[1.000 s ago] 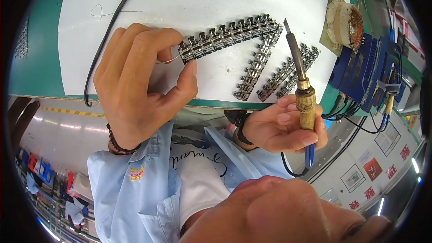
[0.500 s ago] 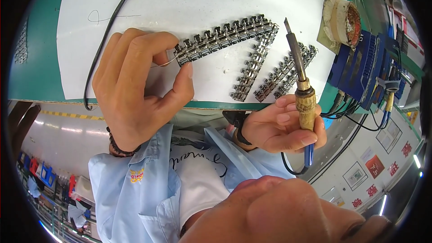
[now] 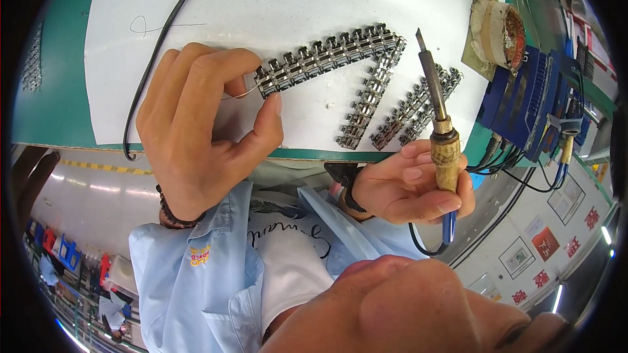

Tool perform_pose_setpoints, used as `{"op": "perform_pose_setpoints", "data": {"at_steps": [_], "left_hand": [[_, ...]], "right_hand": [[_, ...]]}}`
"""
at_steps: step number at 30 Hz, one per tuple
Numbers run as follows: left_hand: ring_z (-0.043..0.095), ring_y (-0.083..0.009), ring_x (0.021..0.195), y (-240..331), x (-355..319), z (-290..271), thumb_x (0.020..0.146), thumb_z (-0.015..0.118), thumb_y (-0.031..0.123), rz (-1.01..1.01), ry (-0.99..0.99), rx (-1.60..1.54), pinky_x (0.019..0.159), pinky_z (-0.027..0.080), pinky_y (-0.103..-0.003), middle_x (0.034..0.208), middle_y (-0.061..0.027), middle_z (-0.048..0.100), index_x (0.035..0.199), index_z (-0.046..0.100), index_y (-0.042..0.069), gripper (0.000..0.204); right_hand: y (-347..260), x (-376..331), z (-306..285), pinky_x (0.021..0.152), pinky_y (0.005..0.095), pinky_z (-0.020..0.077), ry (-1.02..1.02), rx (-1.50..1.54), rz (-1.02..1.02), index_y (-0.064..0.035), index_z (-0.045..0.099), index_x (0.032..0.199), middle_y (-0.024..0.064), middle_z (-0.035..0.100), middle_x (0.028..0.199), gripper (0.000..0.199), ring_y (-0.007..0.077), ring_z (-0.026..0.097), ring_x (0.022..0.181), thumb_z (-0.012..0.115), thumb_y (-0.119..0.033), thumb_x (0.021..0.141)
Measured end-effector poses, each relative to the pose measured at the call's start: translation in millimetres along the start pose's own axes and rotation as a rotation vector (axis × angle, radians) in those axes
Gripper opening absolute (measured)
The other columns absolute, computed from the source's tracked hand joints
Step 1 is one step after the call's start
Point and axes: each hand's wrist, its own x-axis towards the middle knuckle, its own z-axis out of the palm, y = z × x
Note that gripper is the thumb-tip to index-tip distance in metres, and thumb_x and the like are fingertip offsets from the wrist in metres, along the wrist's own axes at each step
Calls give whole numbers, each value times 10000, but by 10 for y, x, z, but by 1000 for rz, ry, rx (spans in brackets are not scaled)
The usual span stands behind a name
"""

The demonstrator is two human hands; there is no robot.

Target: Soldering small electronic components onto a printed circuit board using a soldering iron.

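My left hand [image 3: 196, 124] rests on the white sheet [image 3: 275, 0], thumb and fingers pinching the near end of a long strip of small metal connectors [image 3: 327, 57]. A thin solder wire [image 3: 235, 95] curls by those fingertips. My right hand [image 3: 409, 186] is wrapped around the wooden handle of a soldering iron [image 3: 438, 117], tip pointing up and away, clear of the strips. Three shorter connector strips [image 3: 392, 108] lie between the two hands.
A green bench [image 3: 59, 78] lies under the sheet. A black cable [image 3: 163, 33] runs across the sheet's left part. A solder-tip stand on a yellowish pad [image 3: 497, 26] and a blue box with cables [image 3: 523, 104] sit at the right. A dark wrist strap [image 3: 343, 180] is on my right wrist.
My left hand has shifted slightly on the long strip, the thumb now pressing nearer its end. The soldering iron has stayed almost still.
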Motion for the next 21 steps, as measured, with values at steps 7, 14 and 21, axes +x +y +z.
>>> {"op": "perform_pose_setpoints", "data": {"at_steps": [7,14,21], "left_hand": [[489,-159,644,-23,-8,-9,641,706,25,6,0,-6,560,339,-270,761,-54,561,900,626,34,271],[485,-162,643,-8,-4,-11,652,706,36,-2,9,-17,559,339,-273,761,-55,558,902,627,32,261],[480,-162,635,-20,0,-5,656,705,46,3,5,-13,555,336,-273,751,-54,551,902,628,34,257]], "right_hand": [[-20,-15,35,521,257,396,14,20,24,-15,441,1088,35,465,618,346,153,433,584,378,-349,1022],[-22,-9,47,517,250,384,13,1,13,-14,441,1088,30,455,614,348,139,417,577,377,-350,1022],[-17,-15,41,528,247,390,11,-36,22,-13,436,1097,26,442,613,340,133,406,573,378,-340,1024]]}}
